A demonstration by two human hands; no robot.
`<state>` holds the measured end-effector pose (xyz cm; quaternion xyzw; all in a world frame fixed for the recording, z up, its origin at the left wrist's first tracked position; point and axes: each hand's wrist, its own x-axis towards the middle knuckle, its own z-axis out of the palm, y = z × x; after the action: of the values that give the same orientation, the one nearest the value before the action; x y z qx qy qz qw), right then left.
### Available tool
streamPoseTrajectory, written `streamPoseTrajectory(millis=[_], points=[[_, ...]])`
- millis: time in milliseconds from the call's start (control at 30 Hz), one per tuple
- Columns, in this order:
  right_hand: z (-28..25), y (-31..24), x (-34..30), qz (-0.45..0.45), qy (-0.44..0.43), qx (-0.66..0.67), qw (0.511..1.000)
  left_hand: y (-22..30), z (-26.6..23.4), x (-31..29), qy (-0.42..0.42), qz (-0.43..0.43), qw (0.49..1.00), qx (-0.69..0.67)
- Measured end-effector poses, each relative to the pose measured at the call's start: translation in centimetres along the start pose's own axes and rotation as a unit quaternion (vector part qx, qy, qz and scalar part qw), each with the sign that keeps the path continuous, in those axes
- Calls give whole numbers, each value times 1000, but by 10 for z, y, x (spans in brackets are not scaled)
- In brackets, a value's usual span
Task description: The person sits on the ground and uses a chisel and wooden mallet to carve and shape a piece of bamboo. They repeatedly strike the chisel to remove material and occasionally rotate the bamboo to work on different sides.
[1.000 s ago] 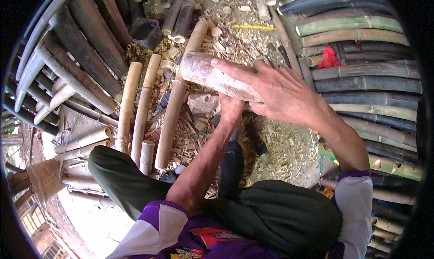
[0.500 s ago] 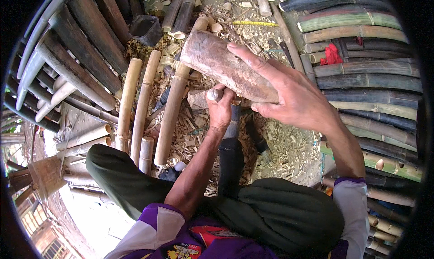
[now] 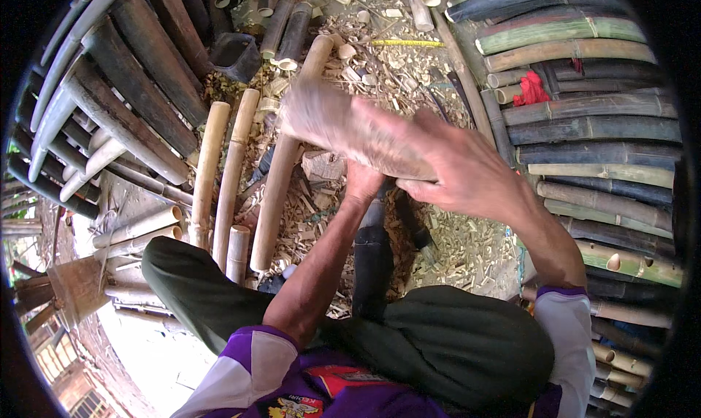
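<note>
There it was — the right hand (image 3: 467, 162) clamped round a chunky, blunt wooden block (image 3: 328, 126), all blur, over the left hand (image 3: 363, 182), whose grip was hidden and couldn't be told. Pale, splintery chips (image 3: 467, 254) lay thick below, so plenty of cutting looked done — how much remained, no telling. Smooth, jointed tan bamboo poles (image 3: 272, 213) lay left, dark bamboo culms (image 3: 595, 131) right.

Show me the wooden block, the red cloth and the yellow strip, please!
Wooden block (image 3: 336, 130): head view, its blurred middle.
Red cloth (image 3: 531, 89): head view, its crumpled middle.
Yellow strip (image 3: 407, 43): head view, middle of its length.
</note>
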<state>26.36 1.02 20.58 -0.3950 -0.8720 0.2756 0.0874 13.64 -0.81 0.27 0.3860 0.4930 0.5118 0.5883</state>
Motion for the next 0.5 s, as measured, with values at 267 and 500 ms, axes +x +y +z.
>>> streamPoseTrajectory(millis=[267,500], points=[[56,84,-44,165,185,121,961,40,-73,25,208,-50,975,-65],[200,189,-139,357,284,53,888,-76,-129,-57,156,-205,936,241]])
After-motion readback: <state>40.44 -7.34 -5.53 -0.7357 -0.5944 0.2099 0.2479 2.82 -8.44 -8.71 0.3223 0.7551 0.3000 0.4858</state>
